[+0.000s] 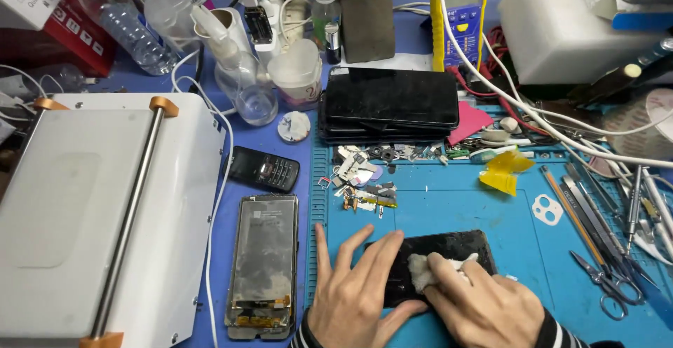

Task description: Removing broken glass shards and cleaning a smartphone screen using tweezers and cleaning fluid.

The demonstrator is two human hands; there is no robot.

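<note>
Flat black glass phone panel (449, 246) lies long axis left-right under both hands: left hand (354, 288) open, pressing its left end; right hand (484, 302) pinching white cloth wad (429, 267) mid-panel.

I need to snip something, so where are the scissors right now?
In the head view the scissors lie on the blue mat at the lower right, just right of the right hand, below the row of hand tools.
</note>
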